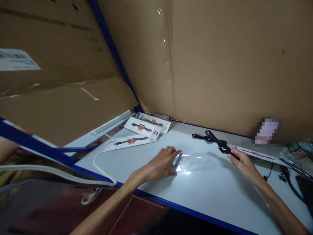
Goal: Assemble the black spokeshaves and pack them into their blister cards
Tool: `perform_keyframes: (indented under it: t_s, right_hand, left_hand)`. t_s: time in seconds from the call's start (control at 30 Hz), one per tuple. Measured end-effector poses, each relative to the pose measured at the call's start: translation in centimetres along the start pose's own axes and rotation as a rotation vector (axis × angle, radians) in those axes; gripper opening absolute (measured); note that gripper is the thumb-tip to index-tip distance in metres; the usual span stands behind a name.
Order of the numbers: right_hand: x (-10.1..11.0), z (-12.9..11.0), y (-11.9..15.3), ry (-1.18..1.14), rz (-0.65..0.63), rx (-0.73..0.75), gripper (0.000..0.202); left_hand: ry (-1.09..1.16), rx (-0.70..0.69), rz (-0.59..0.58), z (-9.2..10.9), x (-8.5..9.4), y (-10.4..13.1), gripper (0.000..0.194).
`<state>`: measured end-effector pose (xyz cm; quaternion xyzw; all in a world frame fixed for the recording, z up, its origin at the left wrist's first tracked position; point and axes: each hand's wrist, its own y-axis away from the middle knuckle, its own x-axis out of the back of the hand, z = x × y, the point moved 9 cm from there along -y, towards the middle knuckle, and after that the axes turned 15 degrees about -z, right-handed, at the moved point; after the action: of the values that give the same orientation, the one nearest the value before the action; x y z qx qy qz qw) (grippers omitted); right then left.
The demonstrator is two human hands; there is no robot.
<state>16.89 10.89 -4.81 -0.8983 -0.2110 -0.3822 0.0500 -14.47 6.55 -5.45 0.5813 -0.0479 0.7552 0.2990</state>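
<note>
In the head view, the left hand [166,162] reaches in over the tabletop [195,199], palm down, its thumb and fingers apart around the near-left end of a clear tray [195,162]. The fingertips are at the tray's edge; whether they press on it cannot be told. A ring [169,149] shows on 1 finger. The tray lies flat between the 2 hands.

The right hand [241,159] is closed on 1 end of a black tool [223,147], thumb and fingers clamped on the handle. The tool slants away to the far left, its other end over a similar black piece, the other tool [198,136], which lies beyond the tray. Whether the 2 touch cannot be told.

Just beyond the right hand is a printed card [256,153]. On the far left of the tabletop, 3 printed packs [142,128] lie fanned and partly overlapping, each with a dark tool on white. A white cable [97,164] runs at the left edge.

To the right are a pixelated phone-like object [266,131] leaning near the cardboard [227,65], a bottle [302,149] with a green label, and dark cords [290,182]. At the far left, an arm [8,147] of another person shows beyond the blue frame [34,142].
</note>
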Motion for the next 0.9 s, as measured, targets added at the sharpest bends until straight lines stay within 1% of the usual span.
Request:
perform_keyframes:
  t_s: [0.07,0.17,0.23,0.3,0.4,0.43,0.5,0.57,0.6,0.73,0.83,0.9]
  right_hand:
    - [0.3,0.1,0.5,-0.059,0.032,0.008,0.032]
    - [0.7,0.4,0.9,-0.14,0.059,0.019,0.032]
    - [0.8,0.6,1.0,-0.177,0.072,0.021,0.032]
    - [1.0,0.6,1.1,-0.202,0.084,0.022,0.033]
    - [1.2,0.5,1.4,-0.228,0.092,0.018,0.032]
    - [1.2,0.4,1.5,-0.237,0.092,0.015,0.03]
    - [1.4,0.3,1.7,-0.249,0.096,0.011,0.028]
    - [1.5,0.2,1.8,-0.246,0.106,0.013,0.028]
    - [1.6,0.2,1.8,-0.244,0.11,0.015,0.028]
    - [1.8,0.3,1.9,-0.246,0.126,0.012,0.03]
    - [2.1,0.4,2.0,-0.247,0.144,0.004,0.03]
    - [2.6,0.4,2.2,-0.24,0.158,-0.004,0.03]
  left_hand:
    - [-0.012,0.032,-0.035,0.4,0.6,-0.4,0.067]
    - [-0.008,0.071,-0.101,1.0,1.0,-0.8,0.048]
    - [-0.02,0.074,-0.115,1.5,1.1,-0.9,0.038]
    - [-0.025,0.068,-0.115,1.9,1.0,-1.0,0.033]
    - [-0.031,0.06,-0.091,2.0,1.0,-1.0,0.032]
    - [-0.036,0.063,-0.08,1.8,1.1,-1.0,0.036]
    - [-0.05,0.078,-0.082,1.0,1.3,-1.1,0.051]
    - [-0.065,0.101,-0.119,0.0,1.3,-1.2,0.062]
    - [-0.076,0.114,-0.14,-0.6,1.3,-1.3,0.062]
    - [-0.116,0.137,-0.177,-2.2,1.1,-1.5,0.046]
    - [-0.135,0.132,-0.174,-2.1,0.9,-1.5,0.038]
    - [-0.161,0.139,-0.098,-1.3,1.2,-1.1,0.027]
